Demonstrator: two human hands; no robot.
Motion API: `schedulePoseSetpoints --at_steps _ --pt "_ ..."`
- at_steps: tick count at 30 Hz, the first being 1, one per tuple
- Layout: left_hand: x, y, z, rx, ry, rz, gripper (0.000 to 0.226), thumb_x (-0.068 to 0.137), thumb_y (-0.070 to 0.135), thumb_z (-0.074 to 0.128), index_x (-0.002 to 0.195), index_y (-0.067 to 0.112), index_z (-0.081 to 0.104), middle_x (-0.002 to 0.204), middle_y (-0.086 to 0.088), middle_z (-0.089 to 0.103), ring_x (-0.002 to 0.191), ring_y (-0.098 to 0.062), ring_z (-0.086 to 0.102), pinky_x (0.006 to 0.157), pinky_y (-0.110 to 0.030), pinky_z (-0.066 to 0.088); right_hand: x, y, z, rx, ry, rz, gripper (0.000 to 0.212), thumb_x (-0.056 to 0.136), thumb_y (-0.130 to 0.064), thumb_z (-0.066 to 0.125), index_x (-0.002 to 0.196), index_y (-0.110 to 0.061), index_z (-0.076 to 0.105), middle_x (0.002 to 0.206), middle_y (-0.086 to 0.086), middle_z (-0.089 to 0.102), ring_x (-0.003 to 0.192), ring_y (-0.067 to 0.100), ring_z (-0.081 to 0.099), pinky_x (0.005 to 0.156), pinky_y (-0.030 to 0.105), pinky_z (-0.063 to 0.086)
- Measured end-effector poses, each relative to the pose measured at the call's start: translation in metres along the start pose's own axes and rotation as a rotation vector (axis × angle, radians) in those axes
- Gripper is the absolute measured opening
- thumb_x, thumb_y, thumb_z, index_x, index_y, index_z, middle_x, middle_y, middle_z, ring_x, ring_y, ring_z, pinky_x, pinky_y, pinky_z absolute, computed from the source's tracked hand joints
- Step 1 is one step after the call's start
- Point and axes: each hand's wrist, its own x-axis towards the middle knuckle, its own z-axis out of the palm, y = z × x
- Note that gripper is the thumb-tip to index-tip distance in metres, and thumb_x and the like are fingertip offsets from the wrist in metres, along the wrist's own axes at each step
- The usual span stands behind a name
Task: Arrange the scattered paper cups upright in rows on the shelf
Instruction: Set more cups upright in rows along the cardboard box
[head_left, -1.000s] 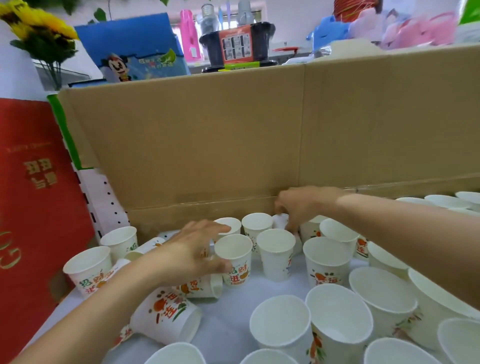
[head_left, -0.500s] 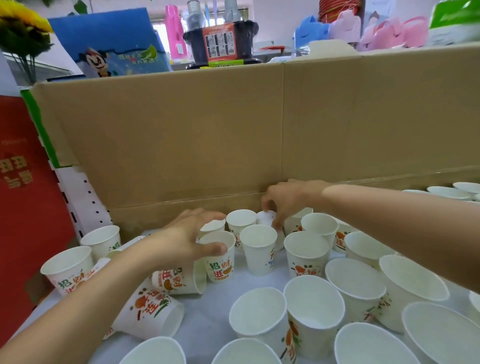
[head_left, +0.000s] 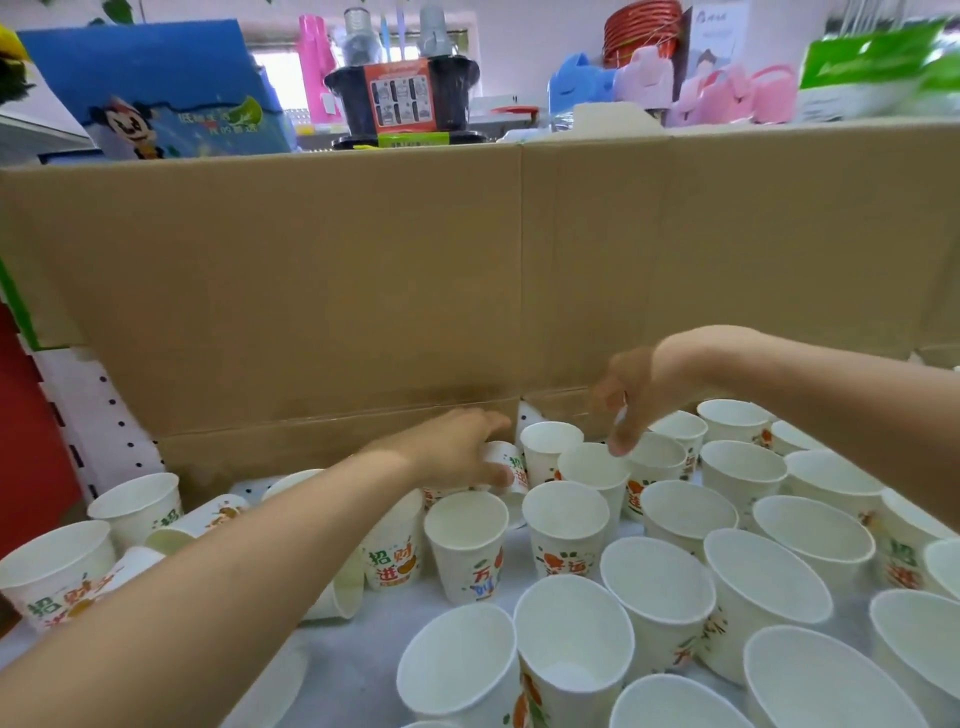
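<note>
Cardboard wall (head_left: 363, 286); bright window (head_left: 278, 78) behind.

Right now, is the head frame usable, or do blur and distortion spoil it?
Head view: light even, no harsh glare; right hand motion-blurred, left hand gripping a tilted cup slightly soft; wide-angle stretch swells the nearest cups at the bottom edge; usable.
</note>
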Motion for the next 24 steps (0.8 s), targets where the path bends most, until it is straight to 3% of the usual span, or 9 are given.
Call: schedulePoseSetpoints --at_steps 2,5,9,11,15,17,20,24 --pt "0.010 0.001 0.004 0.018 -0.026 -0.029 0.069 0.077 0.048 0.072 0.137 0.029 0.043 0.138 0.005 0.050 0.117 -0.017 0.051 0.097 -0.038 0.045 -0.001 0.011 0.008 0.016 0.003 0.020 0.053 0.078 -0.042 0.073 0.128 -0.030 0.058 0.120 -0.012 0.059 0.113 0.017 0.055 0.094 0.034 0.044" --pt "0.018 0.004 0.005 -0.038 -0.007 -0.027 0.074 0.069 0.043 0.080 0.133 0.030 0.046 0.131 0.008 0.051 0.112 -0.014 0.051 0.095 -0.037 0.046 -0.003 0.023 0.023 0.149 0.046 -0.077 0.051 0.074 -0.044 0.076 0.123 -0.040 0.060 0.111 -0.024 0.059 0.113 0.009 0.054 0.096 0.032 0.044" --pt "0.022 0.010 0.006 -0.070 0.090 0.034 0.064 0.073 0.020 0.080 0.128 0.028 0.049 0.123 0.006 0.057 0.110 -0.015 0.053 0.096 -0.038 0.045 -0.004 0.021 0.042 0.235 0.124 -0.089 0.065 0.066 -0.050 0.079 0.126 -0.043 0.054 0.123 -0.024 0.055 0.114 0.006 0.052 0.094 0.027 0.043" --pt "0.023 0.013 0.007 -0.030 0.139 0.057 0.057 0.077 0.018 0.076 0.126 0.029 0.051 0.115 0.006 0.059 0.107 -0.016 0.054 0.095 -0.041 0.045 -0.001 0.017 0.048 0.226 0.174 -0.073 0.070 0.067 -0.050 0.078 0.130 -0.038 0.052 0.127 -0.020 0.054 0.114 0.008 0.053 0.093 0.025 0.042" --pt "0.017 0.016 0.012 0.072 0.247 0.110 0.043 0.080 0.021 0.073 0.117 0.031 0.052 0.098 0.011 0.059 0.091 -0.015 0.056 0.071 -0.032 0.045 0.000 0.009 0.049 0.214 0.192 -0.087 0.067 0.070 -0.050 0.077 0.130 -0.035 0.052 0.127 -0.013 0.056 0.112 0.012 0.055 0.095 0.030 0.045" --pt "0.010 0.014 0.014 0.076 0.220 0.143 0.038 0.082 0.022 0.072 0.116 0.029 0.054 0.092 0.013 0.062 0.086 -0.013 0.059 0.066 -0.031 0.047 -0.004 0.006 0.046 0.175 0.171 -0.081 0.066 0.071 -0.050 0.076 0.131 -0.036 0.051 0.127 -0.013 0.055 0.112 0.012 0.056 0.095 0.032 0.045" --pt "-0.005 0.008 0.001 -0.144 0.129 0.144 0.036 0.084 0.027 0.073 0.118 0.025 0.062 0.101 0.009 0.069 0.091 -0.003 0.063 0.081 -0.027 0.054 -0.011 -0.001 0.040 0.150 0.190 -0.073 0.062 0.077 -0.050 0.071 0.133 -0.035 0.050 0.127 -0.014 0.057 0.110 0.012 0.056 0.093 0.030 0.045" --pt "-0.040 -0.015 -0.041 -0.455 0.343 0.028 0.023 0.089 0.028 0.066 0.112 0.027 0.066 0.106 0.012 0.070 0.101 0.001 0.062 0.096 -0.025 0.047 -0.015 -0.019 0.028 0.184 0.325 -0.151 0.046 0.084 -0.050 0.064 0.126 -0.033 0.057 0.123 -0.015 0.060 0.102 0.007 0.057 0.088 0.026 0.046"
